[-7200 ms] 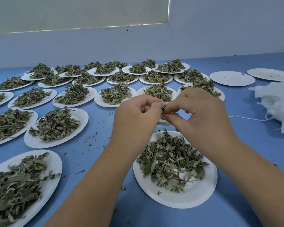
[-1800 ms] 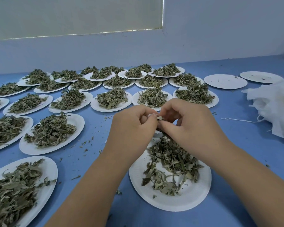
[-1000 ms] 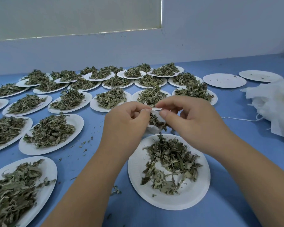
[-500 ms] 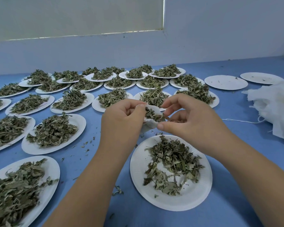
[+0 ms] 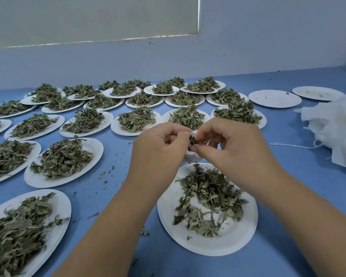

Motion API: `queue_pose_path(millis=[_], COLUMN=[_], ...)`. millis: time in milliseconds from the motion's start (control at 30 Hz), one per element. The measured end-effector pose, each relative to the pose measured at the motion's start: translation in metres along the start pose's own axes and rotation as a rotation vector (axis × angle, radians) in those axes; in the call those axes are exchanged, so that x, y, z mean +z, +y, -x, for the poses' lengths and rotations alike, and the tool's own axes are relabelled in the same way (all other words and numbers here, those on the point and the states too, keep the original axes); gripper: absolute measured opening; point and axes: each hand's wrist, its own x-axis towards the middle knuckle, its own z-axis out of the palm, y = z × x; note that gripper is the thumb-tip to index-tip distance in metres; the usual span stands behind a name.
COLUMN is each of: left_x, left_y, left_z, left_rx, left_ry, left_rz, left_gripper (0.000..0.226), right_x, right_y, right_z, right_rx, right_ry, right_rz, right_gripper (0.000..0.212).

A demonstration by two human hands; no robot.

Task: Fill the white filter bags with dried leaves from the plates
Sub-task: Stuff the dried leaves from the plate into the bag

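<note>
Filter bag (image 5: 192, 155) is at frame centre, just above the near paper plate (image 5: 208, 249), mostly hidden by the hands. Half a second back its mouth gaped. Now the right hand (image 5: 234, 150) has closed in, thumb and forefinger pinching dried leaves (image 5: 192, 139) at the mouth. Left hand (image 5: 160, 150) grips the bag's left edge, fingers curled. Leaf pile (image 5: 210, 194) on that plate is thinner than seven seconds back, bare paper showing. Likely mid-fill, another pinch going in. Heap of spare bags (image 5: 336, 126) at right edge; loaded plates (image 5: 100, 145) fill left and upper frame.
</note>
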Motion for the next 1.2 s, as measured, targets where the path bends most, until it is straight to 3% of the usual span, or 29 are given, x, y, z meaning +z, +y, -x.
queue_pose_path(millis=[100,333,667,767,900,1100,1200], left_x=[0.0,0.0,0.004,0.005,0.008,0.009,0.007], left_y=[-0.001,-0.002,0.001,-0.001,-0.004,-0.005,-0.006], left_z=[-0.001,0.0,0.003,0.004,0.006,0.009,0.006], left_rx=[0.009,-0.002,0.042,0.076,0.145,0.173,0.183], left_ry=[0.011,0.028,0.002,-0.017,-0.038,-0.093,-0.036], left_rz=[-0.039,0.021,0.013,-0.021,-0.141,-0.148,-0.146], left_gripper=[0.026,0.023,0.017,0.021,0.022,0.017,0.023], right_x=[0.001,-0.001,0.003,0.003,0.005,0.01,0.003], right_y=[0.0,0.004,0.001,0.005,0.012,0.014,0.012], right_z=[-0.001,-0.004,-0.004,-0.006,-0.009,-0.009,-0.009], right_rx=[-0.06,-0.093,0.091,0.214,0.322,0.248,0.255], right_ry=[-0.012,-0.112,0.065,0.024,-0.089,-0.128,-0.153], right_rz=[0.114,0.051,-0.048,-0.178,-0.246,-0.098,-0.182], right_gripper=[0.011,0.015,0.025,0.034,0.026,0.023,0.025])
